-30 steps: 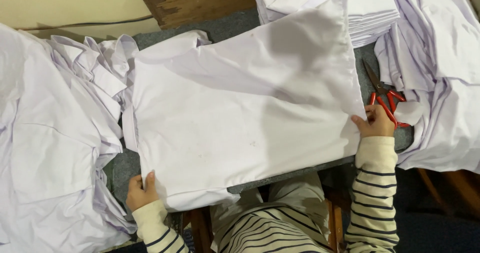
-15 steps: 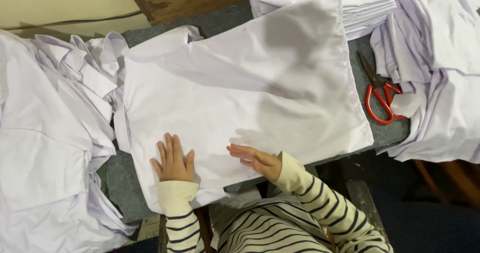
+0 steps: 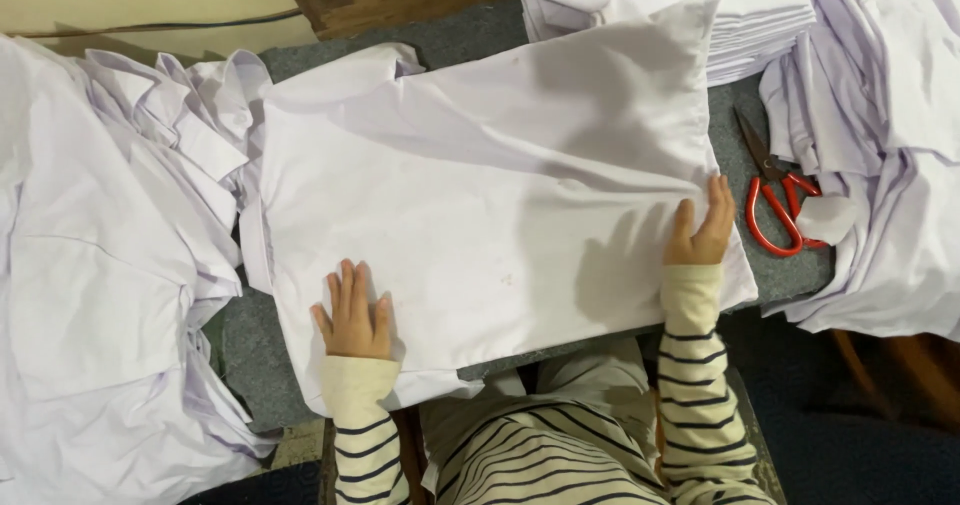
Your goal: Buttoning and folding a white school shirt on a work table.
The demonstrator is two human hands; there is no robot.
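Now | left hand (image 3: pixel 352 315) lying flat, fingers spread, palm pressing the white garment (image 3: pixel 480 205) at 7 o'clock | right hand (image 3: pixel 702 230) lying open, fingers together, pressing its 3 o'clock edge, grasping nothing | garment lying flat on grey tabletop (image 3: pixel 250 350), long axis running 8 to 2 o'clock | red scissors (image 3: pixel 775 200) lying just beside right hand.

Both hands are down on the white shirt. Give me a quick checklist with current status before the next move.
1. Left hand flat on the white shirt: ok.
2. Right hand flat near the shirt's right edge: ok.
3. Shirt lying smooth: not ok, creases run across the upper half.
4. Red-handled scissors off the shirt: ok.
5. Folded stack clear of the shirt: not ok, the shirt's corner overlaps it.
6. Shirt's underside: cannot tell.
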